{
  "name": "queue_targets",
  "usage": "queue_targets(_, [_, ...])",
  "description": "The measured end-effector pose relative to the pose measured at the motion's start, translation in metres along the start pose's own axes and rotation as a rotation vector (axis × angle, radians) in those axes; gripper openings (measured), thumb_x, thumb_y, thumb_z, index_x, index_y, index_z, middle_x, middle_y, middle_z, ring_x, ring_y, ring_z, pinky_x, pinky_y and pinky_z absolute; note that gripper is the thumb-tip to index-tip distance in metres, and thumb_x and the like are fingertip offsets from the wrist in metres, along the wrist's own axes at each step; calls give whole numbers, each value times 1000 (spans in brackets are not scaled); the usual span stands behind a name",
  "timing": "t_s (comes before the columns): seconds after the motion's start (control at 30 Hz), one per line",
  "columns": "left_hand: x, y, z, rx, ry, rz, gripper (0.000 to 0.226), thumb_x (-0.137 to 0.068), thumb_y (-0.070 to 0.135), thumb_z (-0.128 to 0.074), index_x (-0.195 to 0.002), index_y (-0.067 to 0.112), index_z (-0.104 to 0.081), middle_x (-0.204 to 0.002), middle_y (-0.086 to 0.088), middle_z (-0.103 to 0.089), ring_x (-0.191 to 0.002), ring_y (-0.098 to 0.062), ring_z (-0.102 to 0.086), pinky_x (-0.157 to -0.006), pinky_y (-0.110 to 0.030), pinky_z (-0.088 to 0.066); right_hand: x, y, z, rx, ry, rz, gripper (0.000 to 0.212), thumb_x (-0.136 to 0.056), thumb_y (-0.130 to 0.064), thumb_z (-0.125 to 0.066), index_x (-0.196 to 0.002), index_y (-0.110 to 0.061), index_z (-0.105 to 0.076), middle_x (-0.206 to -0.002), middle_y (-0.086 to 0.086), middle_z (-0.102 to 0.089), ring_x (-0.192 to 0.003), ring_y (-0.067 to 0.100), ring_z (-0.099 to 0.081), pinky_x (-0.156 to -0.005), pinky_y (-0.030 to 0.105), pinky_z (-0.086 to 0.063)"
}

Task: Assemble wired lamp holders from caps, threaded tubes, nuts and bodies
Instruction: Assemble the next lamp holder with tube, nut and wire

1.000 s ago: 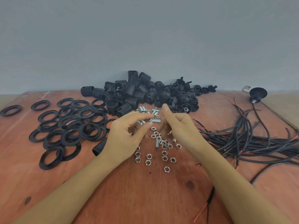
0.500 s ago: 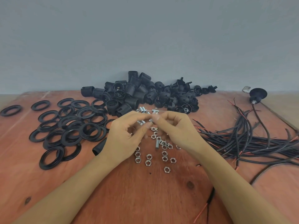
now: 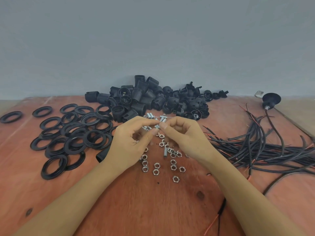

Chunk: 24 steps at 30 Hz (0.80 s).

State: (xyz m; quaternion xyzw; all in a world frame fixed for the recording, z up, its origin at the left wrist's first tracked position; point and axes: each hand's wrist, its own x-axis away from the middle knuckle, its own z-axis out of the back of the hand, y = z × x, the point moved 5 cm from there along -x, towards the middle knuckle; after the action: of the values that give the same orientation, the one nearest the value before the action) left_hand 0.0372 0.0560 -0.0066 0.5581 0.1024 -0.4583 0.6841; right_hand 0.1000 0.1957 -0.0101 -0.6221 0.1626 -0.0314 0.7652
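Observation:
My left hand [image 3: 131, 142] and my right hand [image 3: 185, 137] meet fingertip to fingertip above the table's middle. Between them they pinch a small silver threaded tube [image 3: 157, 126]; whether a nut sits on it is too small to tell. Several loose hex nuts [image 3: 156, 166] lie below the hands, and more silver tubes [image 3: 150, 115] lie just behind them. A heap of black lamp holder bodies and caps [image 3: 153, 99] fills the back centre. Black wires with red ends [image 3: 265, 147] spread over the right side.
Several black threaded rings [image 3: 73, 133] cover the left of the wooden table [image 3: 153, 210]. One wired black holder [image 3: 271, 99] stands at the back right. A black part [image 3: 100, 156] lies partly hidden by my left wrist. A grey wall rises behind.
My right hand came leftward with the tube until its fingertips met those of my left hand. Both hands now pinch the small metal part together.

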Motion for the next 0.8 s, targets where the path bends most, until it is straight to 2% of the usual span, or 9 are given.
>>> queue_targets(0.13, [0,2,-1,-1,-12,-13,20,-89,21,-63,-107,14,-68,-94,3,-65,-55,-14,-65,-55,-25,-52,-1,3,0,12,33,-10,47,-99,-37,-51,-58,-19,-64,-46,-3,-56,-37,2,-45,-41,10,-34])
queue_targets(0.23, [0,-1,-1,-14,-15,-6,18,-89,16,-65,-106,14,-69,-95,3,-66,-55,-15,-65,-54,-26,-51,-1,0,-1,-2,-6,26,30,-96,-29,-60,-70,-18,-67,-53,-5,-59,-43,3,-49,-45,13,-39])
queue_targets(0.37, [1,-3,-3,-29,-41,-13,19,-89,17,-65,-107,14,-69,-94,-1,-66,-55,-14,-64,-56,-26,-52,-1,5,-1,25,14,-32,52,-98,-45,-48,-57,-16,-64,-44,-2,-54,-38,7,-42,-43,14,-36])
queue_targets(0.43, [1,-4,-2,-34,-33,-19,18,-89,17,-65,-107,17,-69,-95,0,-67,-55,-14,-64,-57,-24,-51,0,4,-2,10,6,-19,47,-96,-46,-50,-64,-13,-64,-49,-4,-57,-41,6,-47,-45,15,-38])
queue_targets(0.5, [0,-5,0,-32,-27,-14,19,-89,17,-66,-107,17,-69,-97,3,-67,-56,-15,-64,-58,-24,-51,-1,5,-1,0,-11,-2,40,-96,-39,-54,-65,-18,-65,-50,-4,-57,-43,7,-48,-46,16,-39])
queue_targets(0.6, [1,-5,-2,-40,-48,-10,18,-89,18,-65,-106,14,-70,-94,4,-66,-55,-14,-65,-55,-27,-52,-2,10,-2,54,11,-56,55,-100,-43,-46,-52,-22,-63,-45,-3,-55,-40,9,-43,-44,17,-37])
queue_targets(0.67, [2,-4,-3,-38,-31,-5,17,-89,18,-65,-105,16,-69,-90,6,-66,-55,-13,-65,-53,-29,-52,-3,9,3,73,115,-34,53,-102,-42,-43,-58,-22,-65,-52,-3,-61,-42,8,-45,-44,19,-38])
queue_targets(0.73, [3,-7,1,10,18,80,14,-90,21,-65,-104,19,-69,-76,3,-68,-56,-14,-66,-52,-34,-55,-4,6,19,296,306,76,41,-102,-37,-45,-72,-20,-68,-61,-8,-64,-52,7,-52,-53,24,-43])
queue_targets(0.8, [2,-10,4,160,72,207,14,-92,21,-65,-105,18,-69,-75,-3,-72,-64,-17,-70,-50,-36,-56,-7,5,32,673,396,148,24,-99,-31,-51,-89,-20,-70,-79,-11,-64,-78,9,-58,-76,32,-46])
